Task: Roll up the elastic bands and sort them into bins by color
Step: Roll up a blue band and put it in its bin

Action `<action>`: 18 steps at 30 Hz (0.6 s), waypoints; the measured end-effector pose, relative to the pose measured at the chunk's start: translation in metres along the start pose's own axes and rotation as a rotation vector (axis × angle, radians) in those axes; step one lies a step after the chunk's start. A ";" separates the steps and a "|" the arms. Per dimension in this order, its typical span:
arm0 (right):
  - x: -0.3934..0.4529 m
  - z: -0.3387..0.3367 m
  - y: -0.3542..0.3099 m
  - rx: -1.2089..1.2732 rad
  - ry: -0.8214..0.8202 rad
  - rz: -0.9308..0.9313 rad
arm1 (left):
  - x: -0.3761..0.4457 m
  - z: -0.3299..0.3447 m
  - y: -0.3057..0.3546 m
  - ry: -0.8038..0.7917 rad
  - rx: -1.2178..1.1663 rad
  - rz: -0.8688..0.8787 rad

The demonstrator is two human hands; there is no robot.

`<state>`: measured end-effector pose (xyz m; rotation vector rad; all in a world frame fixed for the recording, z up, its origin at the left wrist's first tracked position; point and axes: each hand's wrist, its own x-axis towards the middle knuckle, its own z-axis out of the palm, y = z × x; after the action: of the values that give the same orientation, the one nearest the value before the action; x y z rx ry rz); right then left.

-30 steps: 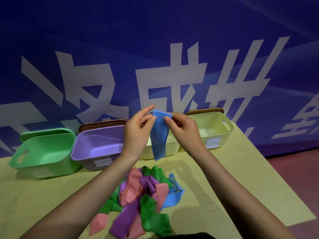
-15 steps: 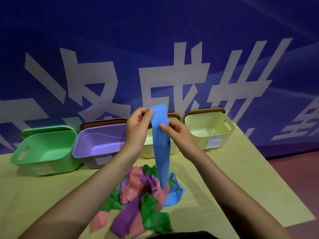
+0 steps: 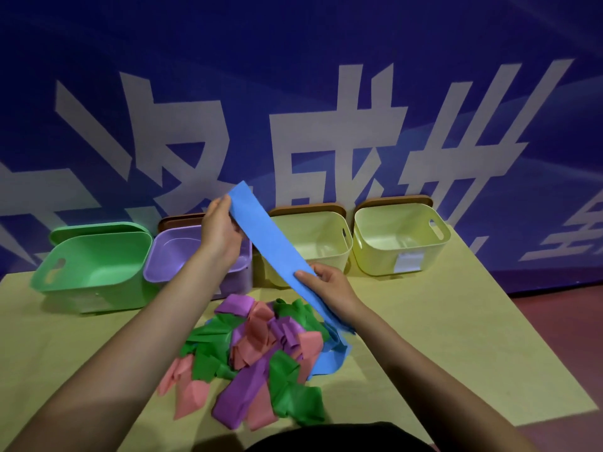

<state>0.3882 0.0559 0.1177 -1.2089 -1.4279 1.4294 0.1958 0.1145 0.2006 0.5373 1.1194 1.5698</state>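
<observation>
My left hand (image 3: pixel 219 230) pinches the top end of the blue band (image 3: pixel 273 252), thumb side on the near edge. My right hand (image 3: pixel 329 285) grips it lower down, thumb on top, fingers curled under. Between the two hands the band runs flat and fairly taut, slanting down from left to right. Below my right hand the rest trails off to the pile of bands (image 3: pixel 261 350) on the table (image 3: pixel 456 321), just under and left of that hand; can't tell whether the tail is free of the pile or caught under it.

Handling, my read: thin, light, floppy, no stiffness of its own, stays flat only under tension. Stretchy, so pull gently or it'll snap back. Surface looks matte, probably grippy, unlikely to slip from a pinch.

Where to hold: keep the top-end pinch, start the roll there, let the right hand feed and keep the edges aligned. Loose tension means a crooked roll.

Bins sit beyond both hands: green bin (image 3: pixel 94 262), purple bin (image 3: pixel 182 252), two pale yellow bins (image 3: pixel 313 236) (image 3: pixel 401 243). No blue one visible.
</observation>
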 end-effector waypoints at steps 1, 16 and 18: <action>-0.001 -0.001 0.005 -0.019 -0.008 0.020 | 0.001 -0.003 0.000 0.007 -0.014 0.006; -0.033 -0.027 0.042 -0.178 -0.069 0.124 | 0.002 -0.043 -0.003 0.141 -0.121 -0.007; -0.038 -0.031 0.043 -0.151 -0.088 0.116 | 0.007 -0.048 0.000 0.150 -0.161 -0.005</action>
<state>0.4323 0.0245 0.0813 -1.3577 -1.5716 1.4906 0.1552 0.1027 0.1776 0.3137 1.0922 1.7010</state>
